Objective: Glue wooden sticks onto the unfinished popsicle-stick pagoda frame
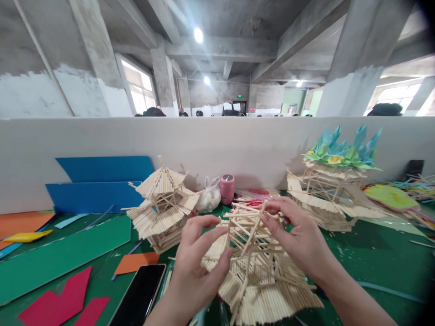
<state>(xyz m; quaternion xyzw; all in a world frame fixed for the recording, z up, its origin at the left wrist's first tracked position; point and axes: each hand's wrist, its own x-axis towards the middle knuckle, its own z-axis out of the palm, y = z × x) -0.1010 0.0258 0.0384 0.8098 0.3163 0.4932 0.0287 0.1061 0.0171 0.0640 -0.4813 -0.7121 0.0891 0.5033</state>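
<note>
A model pagoda (268,303) built of thin wooden sticks stands in front of me, with flared stick roofs below and an open lattice on top. My right hand (292,231) is at the lattice's upper right, thumb and forefinger pinched on the top end of a slanting wooden stick (252,233). On the other side, my left hand (204,253) has its thumb and fingers apart beside the lattice. Its fingertips are close to an upright corner stick; whether they touch it I cannot tell.
A second stick pagoda (163,203) stands left, a third stick model (326,194) with blue-green paper petals right. Nearby are a phone (139,294), a pink bottle (227,189), a plastic bag (209,197) and coloured card (61,294). A white partition (220,149) closes the table's back.
</note>
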